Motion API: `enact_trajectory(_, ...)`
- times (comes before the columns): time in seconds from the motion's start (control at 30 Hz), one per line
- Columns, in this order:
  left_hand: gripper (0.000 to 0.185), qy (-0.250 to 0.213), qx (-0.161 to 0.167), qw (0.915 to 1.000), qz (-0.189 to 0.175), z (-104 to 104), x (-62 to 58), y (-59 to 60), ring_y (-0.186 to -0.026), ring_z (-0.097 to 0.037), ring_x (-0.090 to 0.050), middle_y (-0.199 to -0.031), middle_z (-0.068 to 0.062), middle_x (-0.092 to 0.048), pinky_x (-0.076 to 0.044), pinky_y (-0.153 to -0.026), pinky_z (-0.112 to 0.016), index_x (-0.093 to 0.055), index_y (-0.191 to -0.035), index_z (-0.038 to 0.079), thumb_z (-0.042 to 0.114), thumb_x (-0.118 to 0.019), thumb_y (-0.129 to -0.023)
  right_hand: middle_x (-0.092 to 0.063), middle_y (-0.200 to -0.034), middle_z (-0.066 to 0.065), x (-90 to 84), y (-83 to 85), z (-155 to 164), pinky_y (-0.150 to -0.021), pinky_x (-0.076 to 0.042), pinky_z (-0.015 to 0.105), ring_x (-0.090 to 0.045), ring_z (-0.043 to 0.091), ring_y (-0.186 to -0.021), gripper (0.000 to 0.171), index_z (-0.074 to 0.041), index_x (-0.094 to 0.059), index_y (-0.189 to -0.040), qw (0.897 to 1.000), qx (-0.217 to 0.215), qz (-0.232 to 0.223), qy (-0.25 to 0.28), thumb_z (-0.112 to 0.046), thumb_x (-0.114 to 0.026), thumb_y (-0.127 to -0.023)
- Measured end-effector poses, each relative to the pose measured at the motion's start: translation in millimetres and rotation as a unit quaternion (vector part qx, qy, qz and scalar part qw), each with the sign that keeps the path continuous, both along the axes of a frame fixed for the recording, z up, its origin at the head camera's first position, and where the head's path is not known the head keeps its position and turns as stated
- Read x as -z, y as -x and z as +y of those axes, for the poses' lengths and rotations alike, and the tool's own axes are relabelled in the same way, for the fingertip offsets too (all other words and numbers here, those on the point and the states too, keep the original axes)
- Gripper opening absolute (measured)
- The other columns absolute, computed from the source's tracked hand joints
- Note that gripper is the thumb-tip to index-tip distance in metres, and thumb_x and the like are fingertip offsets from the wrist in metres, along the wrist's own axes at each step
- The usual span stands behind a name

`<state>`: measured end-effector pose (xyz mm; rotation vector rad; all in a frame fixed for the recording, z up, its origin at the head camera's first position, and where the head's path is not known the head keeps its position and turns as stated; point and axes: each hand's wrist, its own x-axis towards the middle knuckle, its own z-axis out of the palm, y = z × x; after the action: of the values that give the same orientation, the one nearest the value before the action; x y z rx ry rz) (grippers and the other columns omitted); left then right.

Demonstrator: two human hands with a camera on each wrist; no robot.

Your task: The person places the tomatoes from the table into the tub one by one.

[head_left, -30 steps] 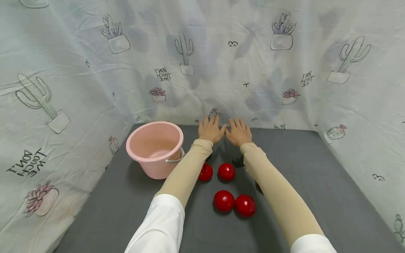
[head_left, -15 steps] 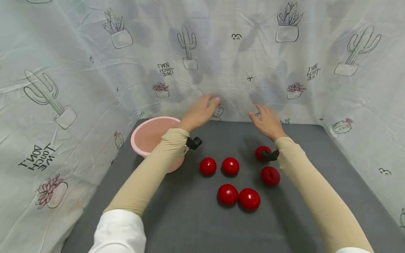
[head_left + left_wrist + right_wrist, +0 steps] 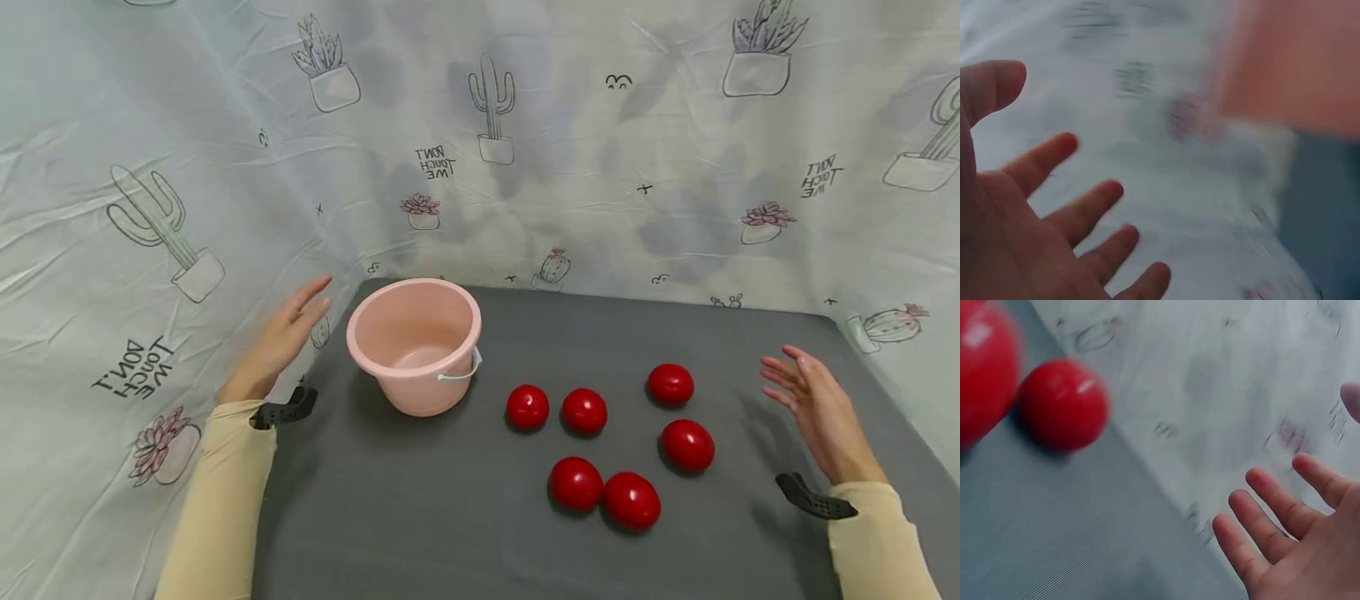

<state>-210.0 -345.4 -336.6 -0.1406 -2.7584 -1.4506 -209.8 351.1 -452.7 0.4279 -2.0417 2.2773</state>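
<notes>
My left hand [image 3: 273,346], fingers spread and holding nothing, is raised to the left of a pink bucket [image 3: 414,387]. In the left wrist view the bucket [image 3: 1297,69] is a blurred shape beyond the fingers. On the right, my right hand [image 3: 817,408] hovers over the table with its fingers apart and nothing in them. Nearest to it are two shiny red balls, a front one [image 3: 687,445] and a back one [image 3: 671,384]. Several more such balls lie nearer the bucket, among them a left one [image 3: 527,407] and a front one [image 3: 632,501].
A dark grey table [image 3: 420,517] carries the bucket and balls. White cloth [image 3: 570,108] printed with cacti hangs around its back and sides. The bucket's thin white handle [image 3: 457,377] hangs down on its right side. Each wrist wears a black band, such as the right band [image 3: 813,498].
My hands were side by side at the back of the table. They have swung widely apart, left hand past the bucket, right hand past the balls. The head view has shifted slightly.
</notes>
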Motion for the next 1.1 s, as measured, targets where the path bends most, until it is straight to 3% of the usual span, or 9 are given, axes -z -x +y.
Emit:
enact_trajectory(0.13, 0.065, 0.093, 0.020, 0.9952, 0.024, 2.3, 34.3, 0.5, -0.157, -0.046, -0.004, -0.170, -0.016, -0.014, -0.014, -0.115, -0.075, -0.021, -0.163, 0.026, 0.047, -0.045, -0.107, -0.062, -0.133, -0.014, 29.7, -9.7, 2.2, -0.090, -0.050, 0.013, -0.061, -0.004, -0.119, 0.035, -0.019, -0.035, -0.146, 0.999, -0.011, 0.002, 0.036, -0.015, -0.027, -0.112)
enact_trajectory(0.27, 0.063, 0.146, 0.018, 0.9889, 0.020, 12.6, 50.4, -2.8, -0.155, -0.043, -0.014, -0.168, -0.015, -0.021, -0.019, -0.114, -0.073, -0.024, -0.162, 0.034, 0.054, -0.042, -0.105, -0.062, -0.134, -0.013, 46.8, -7.9, -7.1, -0.091, -0.050, 0.012, -0.060, -0.004, -0.119, 0.035, -0.019, -0.037, -0.144, 0.999, -0.005, 0.019, 0.049, -0.011, -0.026, -0.112)
enact_trajectory(0.4, 0.062, 0.158, 0.016, 0.9872, -0.018, 17.2, 50.1, -7.0, -0.136, -0.036, -0.052, -0.148, -0.012, -0.054, -0.044, -0.103, -0.060, -0.021, -0.160, 0.045, 0.062, -0.039, -0.103, -0.061, -0.132, -0.015, 55.5, -3.4, -18.8, -0.091, -0.048, 0.010, -0.059, -0.006, -0.119, 0.036, -0.020, -0.039, -0.145, 0.999, 0.026, 0.016, 0.016, -0.012, -0.031, -0.111)
enact_trajectory(0.5, 0.062, 0.168, 0.026, 0.9845, -0.043, 18.8, 45.5, -7.5, -0.108, -0.026, -0.068, -0.121, -0.006, -0.071, -0.052, -0.087, -0.046, -0.018, -0.159, 0.049, 0.065, -0.038, -0.102, -0.059, -0.130, -0.019, 58.3, -1.7, -24.1, -0.089, -0.046, 0.006, -0.057, -0.010, -0.116, 0.039, -0.018, -0.040, -0.150, 0.995, 0.076, 0.013, -0.062, -0.015, -0.037, -0.111)
enact_trajectory(0.63, 0.061, 0.185, 0.040, 0.9811, -0.039, 18.5, 42.4, -6.4, -0.101, -0.021, -0.068, -0.113, -0.002, -0.073, -0.051, -0.083, -0.040, -0.022, -0.160, 0.044, 0.061, -0.039, -0.104, -0.056, -0.126, -0.027, 59.6, 1.9, -28.2, -0.087, -0.042, 0.001, -0.055, -0.016, -0.112, 0.047, -0.014, -0.038, -0.155, 0.975, 0.131, 0.016, -0.180, -0.018, -0.043, -0.109)
enact_trajectory(0.87, 0.058, 0.173, 0.058, 0.9824, -0.040, 12.5, 41.1, -2.2, -0.094, -0.018, -0.064, -0.106, -0.004, -0.070, -0.050, -0.079, -0.037, -0.027, -0.160, 0.038, 0.056, -0.040, -0.106, -0.052, -0.128, -0.034, 59.9, 13.6, -38.4, -0.090, -0.035, 0.000, -0.048, -0.022, -0.116, 0.051, -0.017, -0.036, -0.158, 0.962, 0.124, 0.025, -0.241, -0.015, -0.045, -0.108)
enact_trajectory(1.0, 0.059, 0.159, 0.053, 0.9837, -0.067, 7.6, 44.0, -4.9, -0.106, -0.023, -0.067, -0.129, -0.009, -0.066, -0.051, -0.091, -0.047, -0.014, -0.160, 0.048, 0.058, -0.037, -0.106, -0.043, -0.131, -0.040, 60.3, 22.0, -45.5, -0.087, -0.030, -0.001, -0.040, -0.027, -0.116, 0.058, -0.022, -0.029, -0.161, 0.947, 0.102, 0.011, -0.305, -0.021, -0.049, -0.107)
enact_trajectory(1.1, 0.060, 0.149, 0.039, 0.9847, -0.082, 3.3, 48.3, -7.0, -0.112, -0.028, -0.067, -0.141, -0.012, -0.060, -0.051, -0.096, -0.052, -0.007, -0.158, 0.053, 0.059, -0.036, -0.105, -0.041, -0.134, -0.040, 61.7, 28.5, -52.3, -0.084, -0.030, -0.001, -0.038, -0.026, -0.114, 0.062, -0.022, -0.026, -0.162, 0.942, 0.081, -0.012, -0.327, -0.025, -0.052, -0.106)
